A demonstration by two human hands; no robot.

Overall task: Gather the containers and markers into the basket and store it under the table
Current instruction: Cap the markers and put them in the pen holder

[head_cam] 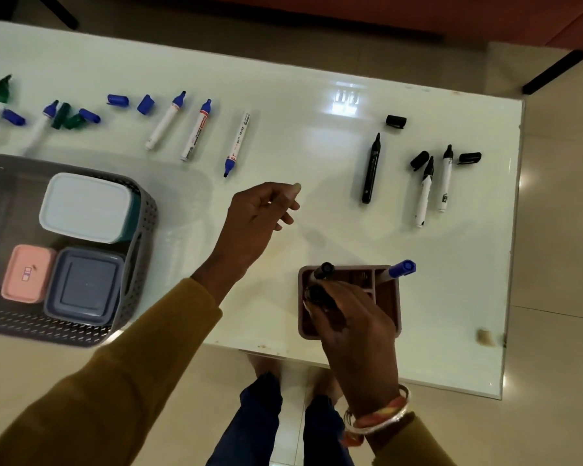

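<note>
The right hand [357,317] reaches down into a brown desk organiser [393,299] at the near edge of the counter [300,105]. Its fingertips are closed narrowly round a dark marker [317,295], held upright in a near-left compartment, seemingly so that it stands with the others. Beside it in the organiser stand a black-capped marker [324,270] and a blue-capped marker [401,267] that leans out over the far right corner.

The left hand [253,223] hangs over the middle of the counter with its fingers loosely curled. It holds nothing and touches nothing, and looks free to take the next marker.

To its left sits the grey lattice basket [142,230], already carrying three containers side by side: a white-lidded one [85,206], a pink one [27,274] and a grey-blue one [85,285].

The markers are mostly not yet gathered. To the right lie an uncapped black marker [371,169] and two white-bodied black ones [424,193], with loose black caps [396,121] near them. Along the far left lies a row of blue markers [196,129], loose blue caps [118,100] and some green pieces [61,116]. The colours lie grouped, which suggests capping and sorting comes before the organiser goes into the basket.
</note>
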